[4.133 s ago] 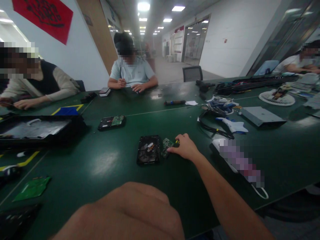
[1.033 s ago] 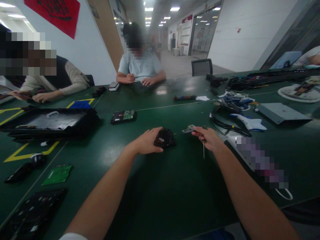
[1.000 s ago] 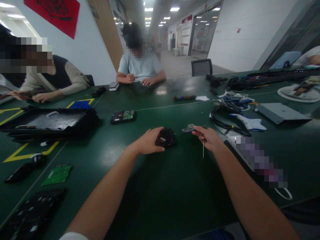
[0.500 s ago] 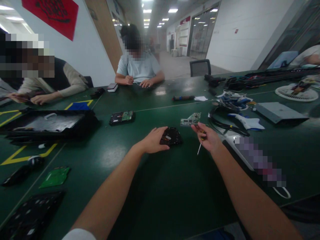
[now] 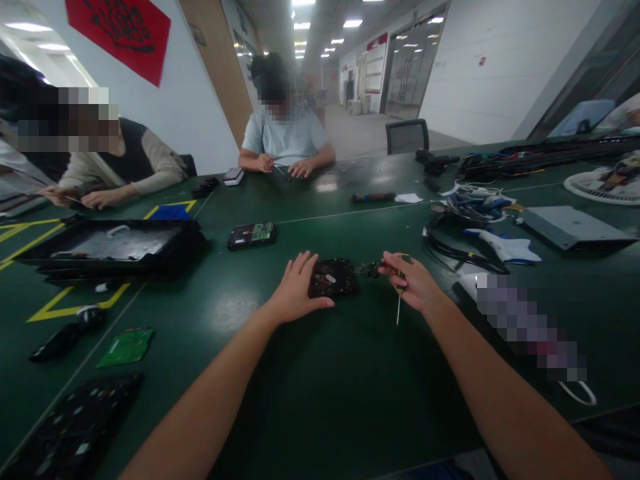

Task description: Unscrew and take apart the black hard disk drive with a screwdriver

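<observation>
A black hard drive (image 5: 343,283) lies on the green table in front of me. My left hand (image 5: 296,287) holds its left side, with the fingers along the far edge and the thumb at the near corner. Just right of the drive, my right hand (image 5: 407,281) pinches a small circuit board (image 5: 369,269), which is seen almost edge-on and tilted. The same hand also keeps a screwdriver (image 5: 399,312) with a black and yellow handle, its shaft pointing down toward me. Whether board and drive touch, I cannot tell.
Another hard drive (image 5: 251,235) with a green board stands farther left. A green circuit board (image 5: 126,347), a black part (image 5: 80,423) and a black tray (image 5: 120,243) are at left. Cables (image 5: 475,202), a grey metal box (image 5: 575,227) and two co-workers (image 5: 287,137) (image 5: 145,160) surround the table.
My right hand has lowered the circuit board, turning it from face-on to nearly edge-on beside the drive. The fingers of my left hand have shifted left, uncovering more of the drive.
</observation>
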The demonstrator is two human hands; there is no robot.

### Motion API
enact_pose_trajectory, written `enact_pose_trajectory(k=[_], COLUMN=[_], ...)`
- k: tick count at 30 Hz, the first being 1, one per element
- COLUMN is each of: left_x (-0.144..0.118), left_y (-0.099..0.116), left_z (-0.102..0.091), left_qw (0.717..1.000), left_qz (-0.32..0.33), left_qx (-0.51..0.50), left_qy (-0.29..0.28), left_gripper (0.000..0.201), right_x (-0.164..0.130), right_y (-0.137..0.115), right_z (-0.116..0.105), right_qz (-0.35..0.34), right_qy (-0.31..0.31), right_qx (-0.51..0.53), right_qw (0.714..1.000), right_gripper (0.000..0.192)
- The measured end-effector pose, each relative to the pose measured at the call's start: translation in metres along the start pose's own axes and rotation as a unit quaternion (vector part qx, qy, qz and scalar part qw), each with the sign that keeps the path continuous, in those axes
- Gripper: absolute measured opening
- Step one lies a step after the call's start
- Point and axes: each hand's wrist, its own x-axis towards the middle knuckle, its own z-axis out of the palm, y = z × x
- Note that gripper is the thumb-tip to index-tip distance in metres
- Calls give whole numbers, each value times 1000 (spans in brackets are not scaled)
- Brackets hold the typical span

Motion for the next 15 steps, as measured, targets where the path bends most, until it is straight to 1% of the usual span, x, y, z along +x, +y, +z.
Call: enact_pose_trajectory(k=[2, 4, 7, 10, 12, 15], left_x=[-6, -10, -11, -10, -9, -9], left_y=[-2, -3, -4, -7, -11, -16], left_z=[11, 18, 20, 17, 16, 17], left_qw=[999, 997, 994, 992, 991, 992], left_qz=[-22, -45, -65, -54, -46, -49], left_qx=[-5, -15, -41, -71, -87, -90], left_qy=[42, 62, 84, 94, 94, 77], left_gripper=[119, 115, 114, 116, 115, 110], right_x=[-3, -6, -9, -11, -12, -14], right_y=[0, 0, 3, 5, 6, 7], right_z=[3, 6, 8, 9, 9, 12], right_qz=[-15, -13, 13, 33, 29, 16], right_qy=[-5, -18, -37, -48, -50, -50], right_qx=[6, -14, -50, -75, -87, -97], right_qw=[1000, 1000, 998, 995, 995, 994], right_gripper=[40, 39, 37, 36, 33, 32])
